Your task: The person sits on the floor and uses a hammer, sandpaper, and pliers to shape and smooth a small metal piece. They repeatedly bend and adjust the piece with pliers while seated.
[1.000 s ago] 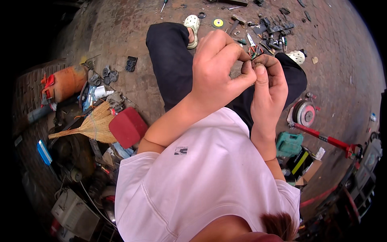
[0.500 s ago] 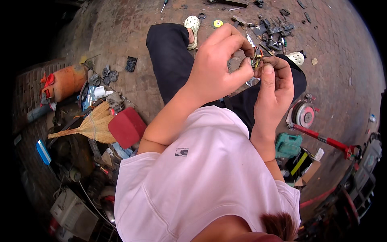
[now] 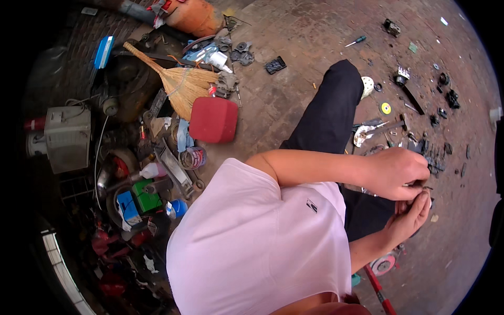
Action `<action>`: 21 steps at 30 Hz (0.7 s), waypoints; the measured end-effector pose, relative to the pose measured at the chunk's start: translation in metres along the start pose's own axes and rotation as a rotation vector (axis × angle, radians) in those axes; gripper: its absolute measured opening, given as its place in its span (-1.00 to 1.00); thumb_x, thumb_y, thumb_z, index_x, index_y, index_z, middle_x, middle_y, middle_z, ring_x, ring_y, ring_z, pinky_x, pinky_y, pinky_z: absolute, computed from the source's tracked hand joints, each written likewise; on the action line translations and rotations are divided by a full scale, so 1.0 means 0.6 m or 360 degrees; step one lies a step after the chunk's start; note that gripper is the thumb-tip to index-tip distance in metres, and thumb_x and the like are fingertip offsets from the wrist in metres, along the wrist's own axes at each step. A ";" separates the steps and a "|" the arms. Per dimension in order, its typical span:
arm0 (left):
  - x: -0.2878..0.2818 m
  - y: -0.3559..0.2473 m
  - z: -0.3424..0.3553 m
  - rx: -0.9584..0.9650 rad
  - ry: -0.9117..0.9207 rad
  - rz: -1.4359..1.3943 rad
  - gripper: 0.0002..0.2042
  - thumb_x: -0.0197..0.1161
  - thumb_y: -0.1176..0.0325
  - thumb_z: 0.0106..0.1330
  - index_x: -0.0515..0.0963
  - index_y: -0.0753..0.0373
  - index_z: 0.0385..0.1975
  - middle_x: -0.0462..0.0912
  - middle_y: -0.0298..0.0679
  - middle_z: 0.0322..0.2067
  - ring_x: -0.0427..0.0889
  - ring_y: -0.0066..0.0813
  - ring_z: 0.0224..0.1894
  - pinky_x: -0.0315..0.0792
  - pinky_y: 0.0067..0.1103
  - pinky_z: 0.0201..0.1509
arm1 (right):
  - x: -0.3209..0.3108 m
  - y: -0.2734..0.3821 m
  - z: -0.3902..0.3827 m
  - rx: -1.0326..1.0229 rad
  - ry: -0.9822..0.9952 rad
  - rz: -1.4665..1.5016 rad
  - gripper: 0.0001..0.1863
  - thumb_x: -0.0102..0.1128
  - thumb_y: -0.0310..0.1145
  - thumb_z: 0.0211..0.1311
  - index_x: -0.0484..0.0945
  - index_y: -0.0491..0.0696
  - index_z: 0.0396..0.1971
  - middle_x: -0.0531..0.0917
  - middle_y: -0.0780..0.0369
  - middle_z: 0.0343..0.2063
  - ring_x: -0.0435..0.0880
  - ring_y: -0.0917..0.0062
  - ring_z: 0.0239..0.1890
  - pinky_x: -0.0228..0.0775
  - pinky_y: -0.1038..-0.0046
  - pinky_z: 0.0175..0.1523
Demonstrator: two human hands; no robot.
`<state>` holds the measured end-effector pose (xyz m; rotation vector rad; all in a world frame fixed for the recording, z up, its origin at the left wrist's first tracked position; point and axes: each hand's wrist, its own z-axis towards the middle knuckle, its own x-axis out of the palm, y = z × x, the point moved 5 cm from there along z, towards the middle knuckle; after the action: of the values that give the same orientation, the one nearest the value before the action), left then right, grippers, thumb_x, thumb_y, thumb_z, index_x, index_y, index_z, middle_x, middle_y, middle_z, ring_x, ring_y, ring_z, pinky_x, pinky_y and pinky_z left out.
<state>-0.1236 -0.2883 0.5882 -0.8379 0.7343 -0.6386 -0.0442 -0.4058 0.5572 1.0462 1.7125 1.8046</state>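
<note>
At the right of the view, over my knee, my two hands meet. My left hand (image 3: 395, 173) is closed, its fingertips curled down against the other hand. Fingers pressed together, my right hand (image 3: 410, 216) is closed just below and touches it. Between the fingertips only a small dark bit shows; the earlier picture shows thin coloured wires there, and the fingers now hide most of them. Beyond the hands, a hammer (image 3: 391, 126) and dark metal parts (image 3: 434, 157) lie on the brick floor.
A red stool top (image 3: 213, 119) and a straw broom (image 3: 184, 84) are to the left, with an orange gas cylinder (image 3: 195, 18) behind. A screwdriver (image 3: 357, 41) and a yellow disc (image 3: 386, 108) lie far right. Near my right arm is a red bar (image 3: 375, 286).
The view has swung to the left, so my hands and the floor parts appear farther right. Both hands stay together, and the wires between them are now mostly covered.
</note>
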 end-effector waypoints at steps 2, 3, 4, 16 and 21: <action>0.001 -0.003 0.000 -0.0036 0.0107 -0.0225 -0.81 0.25 0.35 0.11 0.46 0.35 -0.57 0.45 -0.16 -0.61 0.57 -0.17 -0.46 0.40 -0.37 -0.44 | -0.003 0.002 0.000 -0.0042 -0.0091 0.0091 -0.63 -0.09 -0.29 0.50 0.23 -0.01 -0.59 0.14 0.48 -0.70 0.02 0.84 -0.71 -0.22 0.67 -0.63; 0.001 -0.009 0.000 -0.0019 0.0111 -0.0433 -0.82 0.24 0.37 0.12 0.46 0.36 -0.56 0.49 -0.18 -0.61 0.59 -0.21 -0.46 0.42 -0.40 -0.42 | 0.000 0.006 -0.001 -0.0023 -0.0046 0.0311 -0.62 -0.07 -0.25 0.48 0.22 0.00 -0.61 0.13 0.47 -0.71 0.02 0.82 -0.73 -0.22 0.67 -0.64; 0.010 -0.011 0.001 -0.0138 0.0209 -0.0578 -0.84 0.22 0.40 0.12 0.46 0.37 -0.56 0.53 -0.21 -0.62 0.61 -0.26 -0.46 0.44 -0.43 -0.40 | 0.004 0.010 -0.002 0.0005 -0.0009 0.0531 -0.61 -0.05 -0.22 0.45 0.20 0.02 -0.62 0.13 0.47 -0.73 0.02 0.81 -0.74 -0.22 0.68 -0.65; 0.032 -0.041 -0.020 -0.0288 0.0368 -0.2150 -0.84 0.13 0.48 0.25 0.44 0.39 -0.55 0.54 -0.32 -0.65 0.50 -0.62 -0.65 0.36 -0.62 -0.50 | -0.022 0.103 0.033 -0.0110 0.0463 0.1933 -0.71 -0.07 -0.46 0.28 0.25 0.02 -0.68 0.28 0.40 -0.77 0.19 0.71 -0.79 -0.02 0.66 -0.68; -0.010 0.016 -0.040 -0.0379 -0.0020 -0.0979 -0.85 0.20 0.41 0.19 0.48 0.34 -0.55 0.46 -0.27 -0.66 0.47 -0.58 -0.60 0.35 -0.54 -0.48 | -0.060 0.109 0.052 -0.0086 0.0392 0.1395 -0.65 -0.09 -0.39 0.39 0.20 0.03 -0.67 0.17 0.43 -0.80 0.05 0.71 -0.80 -0.13 0.71 -0.68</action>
<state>-0.1439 -0.2890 0.5710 -1.3052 0.5417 -1.1047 0.0138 -0.4221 0.6110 1.7947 1.4020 2.5622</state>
